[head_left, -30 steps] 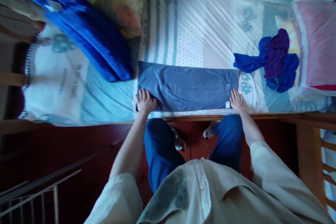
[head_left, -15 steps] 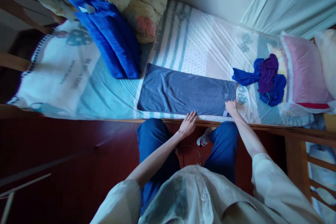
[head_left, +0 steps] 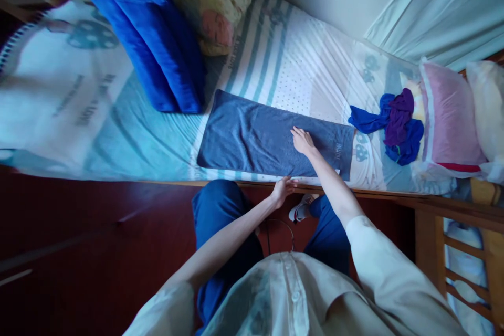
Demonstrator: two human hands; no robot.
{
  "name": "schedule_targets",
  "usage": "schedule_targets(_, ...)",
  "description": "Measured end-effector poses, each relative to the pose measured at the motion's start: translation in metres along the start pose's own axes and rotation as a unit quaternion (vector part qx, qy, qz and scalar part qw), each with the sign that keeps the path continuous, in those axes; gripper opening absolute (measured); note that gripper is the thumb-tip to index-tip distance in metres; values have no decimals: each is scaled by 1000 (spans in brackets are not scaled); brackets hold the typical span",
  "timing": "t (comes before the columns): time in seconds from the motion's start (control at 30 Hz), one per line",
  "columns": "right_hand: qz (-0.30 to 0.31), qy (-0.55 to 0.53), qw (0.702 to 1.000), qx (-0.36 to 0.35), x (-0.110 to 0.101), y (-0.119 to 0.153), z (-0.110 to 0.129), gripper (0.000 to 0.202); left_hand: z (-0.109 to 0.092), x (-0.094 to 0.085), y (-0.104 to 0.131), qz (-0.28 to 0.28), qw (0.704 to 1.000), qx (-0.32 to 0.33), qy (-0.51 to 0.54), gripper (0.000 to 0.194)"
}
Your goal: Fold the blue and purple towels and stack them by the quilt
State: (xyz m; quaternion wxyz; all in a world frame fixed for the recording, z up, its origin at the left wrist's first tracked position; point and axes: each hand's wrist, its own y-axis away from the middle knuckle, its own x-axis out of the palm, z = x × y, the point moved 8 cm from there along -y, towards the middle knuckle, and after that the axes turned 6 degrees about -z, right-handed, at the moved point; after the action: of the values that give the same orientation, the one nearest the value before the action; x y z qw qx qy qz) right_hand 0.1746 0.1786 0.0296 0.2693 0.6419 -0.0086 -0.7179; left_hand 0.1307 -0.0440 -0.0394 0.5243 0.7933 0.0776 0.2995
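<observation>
A grey-blue towel (head_left: 252, 136) lies spread lengthwise on the bed, with soft wrinkles toward its left half and a small white tag at its near right corner. On the towel, right of its middle, my right hand (head_left: 302, 140) rests with fingers stretched out, pointing away to the left. My left hand (head_left: 283, 191) is at the towel's near edge, by the bed's edge. Its fingers reach to the right, slightly apart, and grip nothing that I can see.
A folded blue cloth (head_left: 153, 52) lies left of the towel, beside a cream bundle (head_left: 220, 10). To the right are crumpled blue and purple clothes (head_left: 401, 121) and a pink pillow (head_left: 452, 115). The wooden bed rail (head_left: 389, 197) runs along the near side.
My right hand has left the towel's right end and moved left onto its middle, its fingers now stretched out. My left hand has turned and dropped slightly toward me. The view has shifted slightly.
</observation>
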Motion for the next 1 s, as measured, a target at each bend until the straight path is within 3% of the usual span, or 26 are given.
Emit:
schedule_targets(0.23, -8, 6, 998, 66, -7, -40, -8, 61, -2, 8, -6, -63, 990, 33, 124, 12)
schedule_targets(0.43, -29, -41, 994, 92, -10, -80, -25, 59, -1, 15, -5, -46, 983, 73, 164, 21)
schedule_targets(0.57, -67, -90, 989, 93, -6, -98, -36, 47, 0, 17, -5, -35, 985, 74, 152, 21)
schedule_targets(0.8, -86, -93, 986, 106, -4, -105, -43, 29, 1, 17, 0, -56, 982, 61, 170, 17)
schedule_targets(1.0, -61, -34, 987, 146, -16, -96, -34, 39, -2, 16, 3, -58, 980, 70, 179, 23)
